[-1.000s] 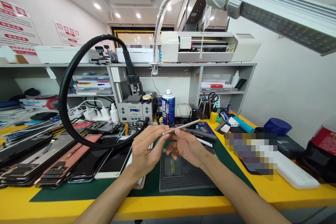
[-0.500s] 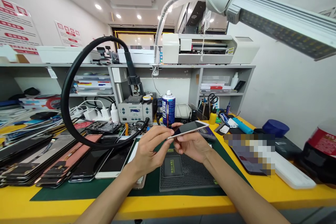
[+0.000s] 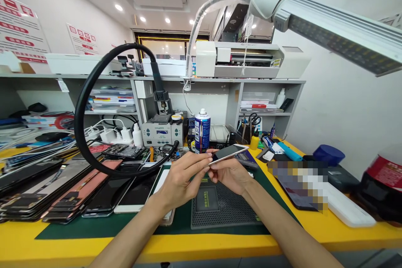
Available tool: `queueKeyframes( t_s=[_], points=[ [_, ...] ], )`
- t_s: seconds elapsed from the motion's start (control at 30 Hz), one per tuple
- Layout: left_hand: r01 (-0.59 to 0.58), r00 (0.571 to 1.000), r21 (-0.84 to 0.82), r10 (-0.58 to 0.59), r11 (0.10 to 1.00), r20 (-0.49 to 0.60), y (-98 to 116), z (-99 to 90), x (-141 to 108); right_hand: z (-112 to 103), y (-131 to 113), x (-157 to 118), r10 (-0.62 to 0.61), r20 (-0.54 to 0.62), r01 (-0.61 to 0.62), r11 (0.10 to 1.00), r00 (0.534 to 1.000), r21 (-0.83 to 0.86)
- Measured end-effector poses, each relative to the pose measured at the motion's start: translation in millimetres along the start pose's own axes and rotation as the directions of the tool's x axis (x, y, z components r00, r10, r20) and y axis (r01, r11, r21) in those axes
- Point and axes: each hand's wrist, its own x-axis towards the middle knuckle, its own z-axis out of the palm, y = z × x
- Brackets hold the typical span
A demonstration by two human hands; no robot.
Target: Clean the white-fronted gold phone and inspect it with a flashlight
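Note:
A phone with a dark screen and white edges (image 3: 228, 153) is held tilted above the grey perforated mat (image 3: 226, 213). My right hand (image 3: 230, 173) grips it from below, fingers and thumb round its sides. At the phone's near left end, my left hand (image 3: 182, 176) pinches the edge between thumb and fingertips. The phone's back is hidden. Under the left wrist, partly covered, lies another phone or case (image 3: 168, 219) on the green mat (image 3: 125, 228).
Several phones and screens, including a white-framed phone (image 3: 138, 194), lie at the left. A black hose (image 3: 78, 113) loops over them. Behind the hands stands a blue spray can (image 3: 202, 132). A lamp (image 3: 339, 29) hangs upper right; a white case (image 3: 351, 211) lies at the right.
The left fingertips have shifted slightly to the right along the phone's near end. The phone stays in both hands at nearly the same tilt, and the camera view has moved a little.

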Motion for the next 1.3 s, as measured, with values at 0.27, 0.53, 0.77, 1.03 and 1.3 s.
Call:
queueKeyframes(
  t_s=[0.27,0.53,0.77,1.03,1.3],
  points=[
    [0.026,0.994,0.064,-0.033,0.998,0.104,0,-2.5,-5,0,3,0,-0.018,-0.029,0.016,0.997,0.999,-0.070],
    [0.052,0.981,0.098,-0.069,0.994,0.180,-1,-1.9,-6,-3,7,1,-0.062,-0.047,0.055,0.989,0.997,-0.140],
    [0.057,0.977,0.118,-0.080,0.991,0.196,0,-1.4,-7,-3,6,1,-0.074,-0.064,0.062,0.981,0.995,-0.183],
    [0.022,0.977,0.160,-0.055,0.987,0.208,5,-0.7,-4,3,11,0,-0.129,-0.133,0.091,0.961,0.983,-0.260],
    [0.039,0.959,0.222,-0.098,0.974,0.264,7,1.7,-7,4,15,2,-0.144,-0.149,0.098,0.955,0.978,-0.282]
  ],
)
